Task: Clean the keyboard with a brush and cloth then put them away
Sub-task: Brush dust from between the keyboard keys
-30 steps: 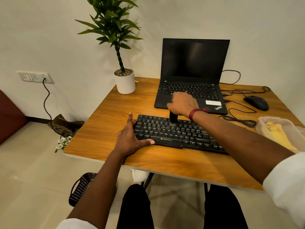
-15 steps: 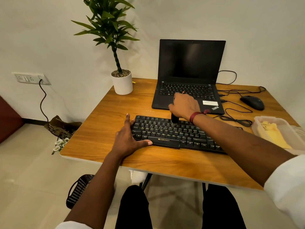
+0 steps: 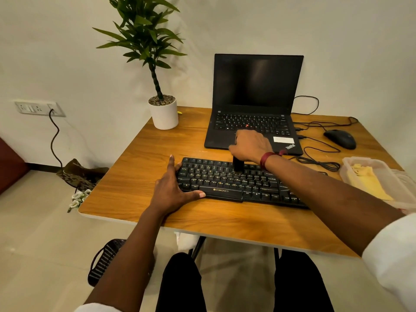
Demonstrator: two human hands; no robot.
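**Keyboard** [image 3: 236, 183]: black, laid flat toward the near edge of the table [image 3: 139, 176], parallel to it.

**Left hand** [image 3: 171, 190]: laid against the keyboard's left end, fingers straight, thumb along its front edge, nothing gripped. The board is thereby braced against sliding.

**Right hand** [image 3: 249, 145]: curled down round a brush [image 3: 238, 164], which is held upright so that its bristles, apparently, are set on the upper key rows.

**Cloth** [image 3: 367, 183]: yellow, kept in a clear container [image 3: 351, 163] at the table's right edge, out of the way until wanted.
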